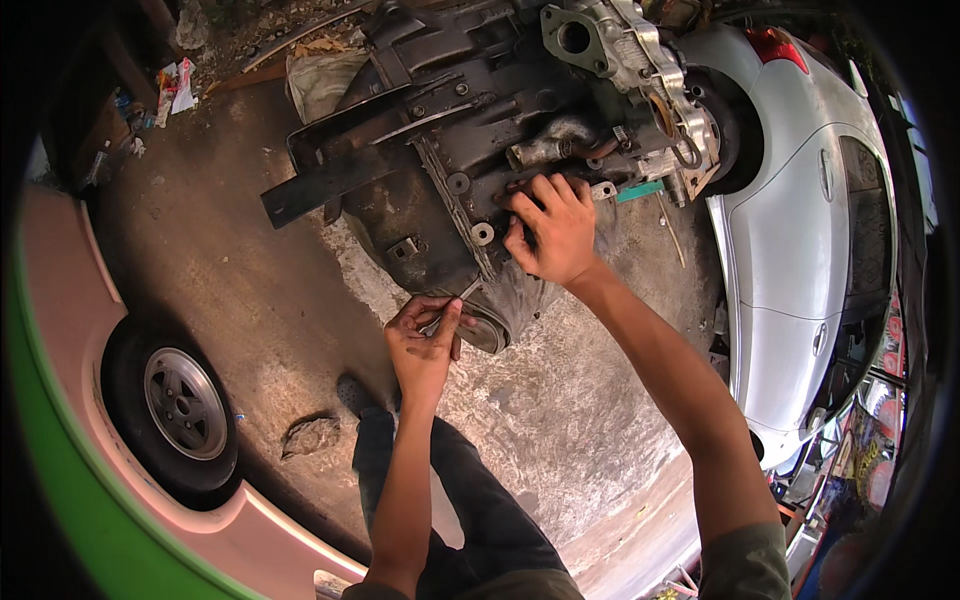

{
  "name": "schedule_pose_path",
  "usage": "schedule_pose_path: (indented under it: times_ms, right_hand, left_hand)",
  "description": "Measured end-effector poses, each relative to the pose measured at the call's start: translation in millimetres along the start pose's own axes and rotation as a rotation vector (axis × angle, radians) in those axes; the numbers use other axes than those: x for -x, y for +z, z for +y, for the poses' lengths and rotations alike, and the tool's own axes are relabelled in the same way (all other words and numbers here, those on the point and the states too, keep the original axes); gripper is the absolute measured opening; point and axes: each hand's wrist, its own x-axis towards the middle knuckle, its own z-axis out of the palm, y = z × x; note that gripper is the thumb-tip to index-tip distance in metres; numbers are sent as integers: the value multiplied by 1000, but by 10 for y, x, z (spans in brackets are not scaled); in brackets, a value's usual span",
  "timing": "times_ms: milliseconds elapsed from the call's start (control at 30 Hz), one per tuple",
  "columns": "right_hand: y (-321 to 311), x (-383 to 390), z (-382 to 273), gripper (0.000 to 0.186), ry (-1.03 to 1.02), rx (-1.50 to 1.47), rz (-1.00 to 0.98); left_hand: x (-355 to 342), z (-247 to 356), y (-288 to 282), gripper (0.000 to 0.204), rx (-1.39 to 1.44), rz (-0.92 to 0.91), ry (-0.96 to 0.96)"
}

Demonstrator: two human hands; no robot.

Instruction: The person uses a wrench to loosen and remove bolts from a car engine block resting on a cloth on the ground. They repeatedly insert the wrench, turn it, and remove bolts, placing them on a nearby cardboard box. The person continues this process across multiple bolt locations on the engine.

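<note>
A dark, greasy engine (pixel 480 130) lies in front of me, with a lighter metal part bearing a flange (pixel 574 40) at its far right. In my left hand (pixel 428 335) is a slim metal tool, pinched between thumb and fingers, its pale tip (pixel 470 288) near the engine's lower edge. My right hand (pixel 556 228) rests against the engine side with fingers curled inward. Whatever the right fingers grip is hidden. Left of that hand, a round washer-like boss (pixel 483 234) shows on the engine. A bundled grey cloth or sack (pixel 490 325) sits under the engine.
A silver car (pixel 790 230) stands on the right. On the left is a pink and green vehicle (pixel 75 300) with an alloy wheel (pixel 185 403). The stained concrete floor (pixel 270 250) has a dark patch (pixel 310 435) by my foot. Litter (pixel 175 90) lies far left.
</note>
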Motion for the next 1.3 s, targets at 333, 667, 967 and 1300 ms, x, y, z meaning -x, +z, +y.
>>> schedule_pose_path:
  times_ms: [333,667,967,1300]
  right_hand:
    - [-14,29,-27,26,29,-49,51]
    - [-32,35,-42,25,54,-72,47]
    - [-2,33,-35,24,42,-88,71]
    - [3,31,-38,25,49,-81,76]
  left_hand:
    - [-54,373,-47,24,-109,-149,-103]
    - [-435,412,114,30,-142,-24,-148]
    - [-357,374,213,28,-175,-24,-58]
    - [506,-501,435,33,-59,-5,317]
